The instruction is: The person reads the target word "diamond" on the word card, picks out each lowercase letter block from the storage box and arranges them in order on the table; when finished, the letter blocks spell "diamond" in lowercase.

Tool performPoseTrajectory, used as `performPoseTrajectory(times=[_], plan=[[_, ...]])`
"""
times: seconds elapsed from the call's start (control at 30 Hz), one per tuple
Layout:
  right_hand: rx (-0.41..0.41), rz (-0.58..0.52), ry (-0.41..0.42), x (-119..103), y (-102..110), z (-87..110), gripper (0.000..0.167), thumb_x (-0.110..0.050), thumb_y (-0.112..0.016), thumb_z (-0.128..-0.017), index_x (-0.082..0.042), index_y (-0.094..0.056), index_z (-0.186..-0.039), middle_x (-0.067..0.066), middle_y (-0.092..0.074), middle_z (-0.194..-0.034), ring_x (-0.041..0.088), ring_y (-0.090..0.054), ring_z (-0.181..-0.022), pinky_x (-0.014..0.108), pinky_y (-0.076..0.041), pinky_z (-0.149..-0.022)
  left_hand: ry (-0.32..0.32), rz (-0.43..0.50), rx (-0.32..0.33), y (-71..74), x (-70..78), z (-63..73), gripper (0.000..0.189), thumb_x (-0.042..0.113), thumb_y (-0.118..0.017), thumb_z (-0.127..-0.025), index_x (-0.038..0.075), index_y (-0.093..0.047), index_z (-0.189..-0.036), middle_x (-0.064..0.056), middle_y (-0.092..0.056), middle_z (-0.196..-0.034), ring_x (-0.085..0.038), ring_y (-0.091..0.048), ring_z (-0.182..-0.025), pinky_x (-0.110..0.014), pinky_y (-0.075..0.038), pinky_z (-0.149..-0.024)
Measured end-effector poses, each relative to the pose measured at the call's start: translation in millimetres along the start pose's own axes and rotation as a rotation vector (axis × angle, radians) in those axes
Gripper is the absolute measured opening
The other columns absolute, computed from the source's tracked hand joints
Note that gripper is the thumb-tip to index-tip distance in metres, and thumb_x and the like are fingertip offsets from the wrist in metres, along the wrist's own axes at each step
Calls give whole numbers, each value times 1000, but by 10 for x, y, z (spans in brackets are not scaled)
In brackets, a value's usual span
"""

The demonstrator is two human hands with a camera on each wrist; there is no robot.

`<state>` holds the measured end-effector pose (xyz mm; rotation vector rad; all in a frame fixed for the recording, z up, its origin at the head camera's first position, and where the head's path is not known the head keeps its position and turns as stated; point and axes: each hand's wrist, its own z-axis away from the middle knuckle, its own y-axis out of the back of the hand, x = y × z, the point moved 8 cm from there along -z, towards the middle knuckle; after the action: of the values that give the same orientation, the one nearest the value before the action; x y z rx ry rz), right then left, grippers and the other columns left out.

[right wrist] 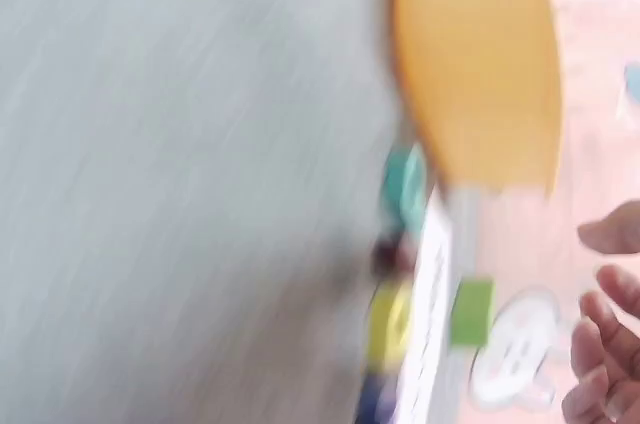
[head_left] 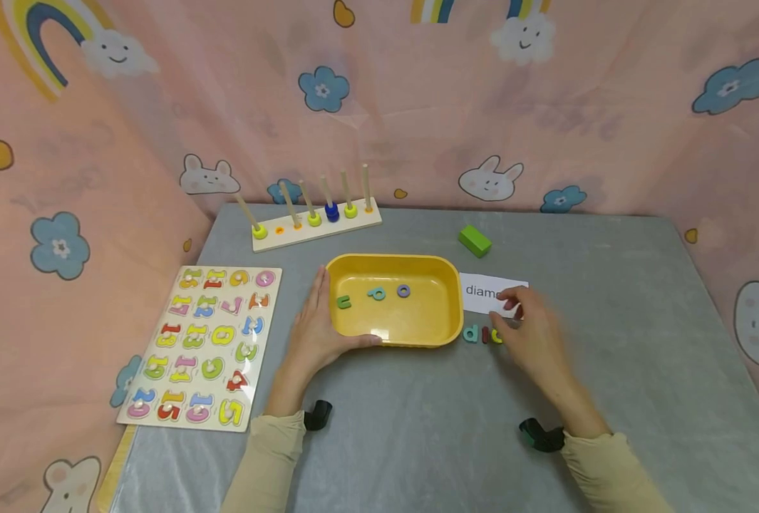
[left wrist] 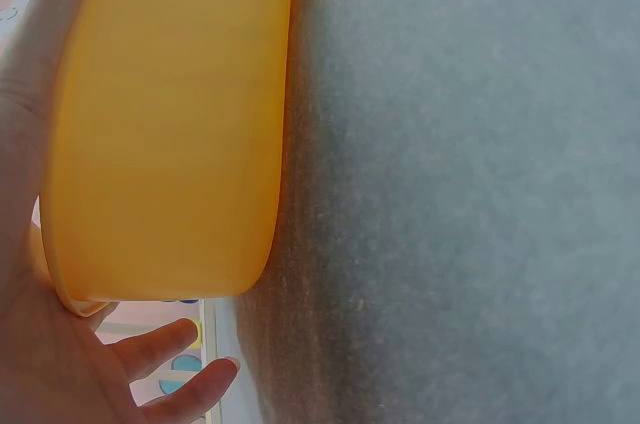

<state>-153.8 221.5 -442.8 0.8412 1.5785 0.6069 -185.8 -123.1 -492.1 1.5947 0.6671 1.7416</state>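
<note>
My left hand (head_left: 315, 333) holds the left end of a yellow plastic tray (head_left: 395, 340), with the thumb along its front rim and the fingers along its side. Inside lie a green letter n (head_left: 343, 302), a teal letter (head_left: 376, 293) and a purple o (head_left: 403, 291). My right hand (head_left: 536, 338) hovers at a white card (head_left: 475, 304), thumb and fingers apart, and nothing shows between them. It covers part of the printed word, leaving "diam" legible. Under the card stand a teal d (head_left: 471, 333), a red i (head_left: 484, 334) and a partly hidden yellow letter (head_left: 497, 335); a dark blue piece (right wrist: 378, 396) follows, blurred.
A number puzzle board (head_left: 187, 354) lies on the left. Behind the tray stands a pegged counting stand (head_left: 270, 243) with rings. A green block (head_left: 475, 241) sits beyond the card. Patterned pink cloth (head_left: 411, 128) hangs behind the grey table (head_left: 430, 427).
</note>
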Motion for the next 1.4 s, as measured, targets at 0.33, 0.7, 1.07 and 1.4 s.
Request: performPoseTrajectory(times=[0.33, 0.7, 1.07, 1.4], plan=[[-253, -190, 157, -696, -583, -108, 52, -5, -81, -92, -1, -60, -140, 22, -62, -138, 39, -60, -121, 55, -55, -102, 2, 0, -7, -17, -20, -11, 154, 72, -93, -61, 23, 2, -173, 7, 3, -181, -32, -26, -162, -68, -27, -124], [-418, -25, 192, -890, -1117, -380, 77, -18, -84, -92, -11, -46, -159, 18, -53, -157, 38, -58, -136, 57, -50, -111, -5, -12, -3, 10, 1, -12, 154, 74, -92, -61, 24, 2, -173, 6, 1, -181, -35, -27, -162, -69, -29, -123], [-430, -45, 48, -748, -1380, -643, 50, -3, -76, -95, -5, -65, -143, 19, -59, -132, 33, -60, -110, 48, -52, -106, -4, -9, 1, 5, -8, -12, 154, 72, -93, -62, 23, 2, -173, 4, 0, -181, -31, -25, -163, -71, -28, -123], [-349, -125, 52, -730, -1348, -703, 15, -3, -82, -91, -3, -72, -103, 14, -67, -100, 28, -60, -91, 39, -52, -84, -6, -1, -13, -15, -15, -15, 152, 73, -92, -63, 25, 3, -172, 6, 3, -181, -28, -21, -164, -71, -25, -124]])
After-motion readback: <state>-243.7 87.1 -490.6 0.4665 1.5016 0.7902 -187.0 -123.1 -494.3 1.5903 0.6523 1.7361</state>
